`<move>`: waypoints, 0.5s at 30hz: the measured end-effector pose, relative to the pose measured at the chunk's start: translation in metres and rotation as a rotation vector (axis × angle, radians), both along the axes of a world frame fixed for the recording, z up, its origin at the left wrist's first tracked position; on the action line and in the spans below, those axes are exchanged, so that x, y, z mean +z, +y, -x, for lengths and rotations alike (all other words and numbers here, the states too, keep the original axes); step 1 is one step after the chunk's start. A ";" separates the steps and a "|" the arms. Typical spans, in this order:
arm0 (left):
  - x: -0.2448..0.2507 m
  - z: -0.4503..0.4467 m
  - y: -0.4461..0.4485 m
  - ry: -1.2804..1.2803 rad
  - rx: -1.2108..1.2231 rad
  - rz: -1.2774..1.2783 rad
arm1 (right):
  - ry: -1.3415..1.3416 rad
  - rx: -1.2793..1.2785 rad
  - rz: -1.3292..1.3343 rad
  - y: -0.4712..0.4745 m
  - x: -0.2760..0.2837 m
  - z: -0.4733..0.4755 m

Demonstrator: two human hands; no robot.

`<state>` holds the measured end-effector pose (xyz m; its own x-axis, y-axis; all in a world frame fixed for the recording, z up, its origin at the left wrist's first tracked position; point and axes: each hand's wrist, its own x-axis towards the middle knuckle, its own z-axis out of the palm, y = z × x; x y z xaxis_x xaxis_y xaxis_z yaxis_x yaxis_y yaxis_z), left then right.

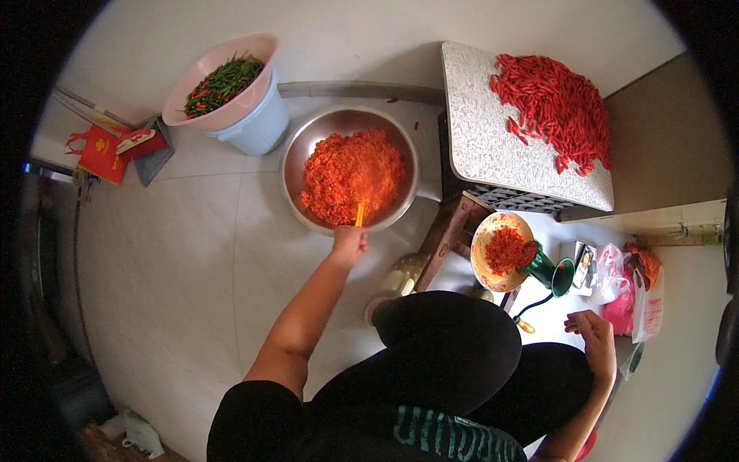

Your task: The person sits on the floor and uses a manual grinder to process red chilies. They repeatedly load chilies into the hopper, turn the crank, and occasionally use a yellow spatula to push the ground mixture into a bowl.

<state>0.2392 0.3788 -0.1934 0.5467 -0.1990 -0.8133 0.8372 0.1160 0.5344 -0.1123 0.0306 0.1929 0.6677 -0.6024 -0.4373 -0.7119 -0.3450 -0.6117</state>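
My left hand (350, 245) grips the yellow handle (359, 215) of a utensil whose far end is buried in chopped red chili (352, 173). That chili fills much of a wide stainless steel bowl (293, 199) on the floor. Held above my knee, my right hand (596, 342) has nothing in it and its fingers are loosely bent. Nearest to it are the wooden crank handle (525, 326) and the green hand grinder (542, 270). Ground chili (505, 249) lies in a smeared, light-coloured bowl (480, 267) at the grinder's outlet.
Whole red chilies (557, 110) are heaped on a speckled board (476, 115) over a black crate (514, 197). A pink basin (254, 101) of green and red chilies sits on a blue bucket (262, 127). A wooden bench (447, 239) stands before me; plastic bags (646, 306) lie at right.
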 end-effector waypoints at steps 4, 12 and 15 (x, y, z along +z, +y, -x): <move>0.023 -0.004 0.050 -0.015 -0.053 -0.059 | 0.001 0.012 -0.013 -0.004 -0.005 0.003; 0.034 -0.014 0.077 -0.274 -0.070 -0.218 | -0.041 0.040 -0.027 -0.006 -0.006 0.008; 0.036 -0.012 0.071 -0.402 -0.138 -0.332 | -0.034 0.058 -0.021 -0.005 -0.006 0.010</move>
<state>0.2516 0.4497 -0.1571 0.8149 -0.0584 -0.5766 0.5546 -0.2105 0.8051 -0.1227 0.0256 0.1872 0.7157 -0.5534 -0.4261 -0.6699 -0.3714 -0.6428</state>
